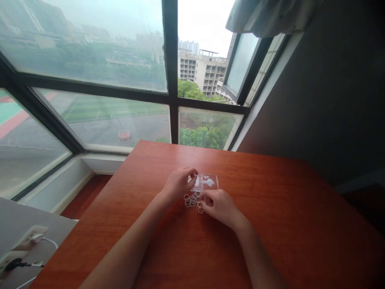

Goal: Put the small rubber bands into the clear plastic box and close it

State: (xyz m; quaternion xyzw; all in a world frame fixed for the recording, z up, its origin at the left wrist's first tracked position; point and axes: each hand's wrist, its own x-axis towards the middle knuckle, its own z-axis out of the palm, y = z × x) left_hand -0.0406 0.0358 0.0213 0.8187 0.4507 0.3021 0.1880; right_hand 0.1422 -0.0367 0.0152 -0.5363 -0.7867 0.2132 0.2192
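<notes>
A flat, clear plastic box [214,177] with whitish patches inside lies on the table. My left hand [178,184] is curled at the box's left edge, thumb and fingers closing on it. Just in front of the box is a loose pile of several small pale rings [190,200], some overlapping. At the pile's right side my right hand [221,206] is closed, its thumb and fingertips pinching at a ring; the fingers partly cover it.
The reddish-brown wooden table [270,192] reaches to large dark-framed windows [173,80]. A window sash stands open at the right, under a bunched curtain [270,18]. Wall sockets [27,245] with plugged-in cables are at the lower left.
</notes>
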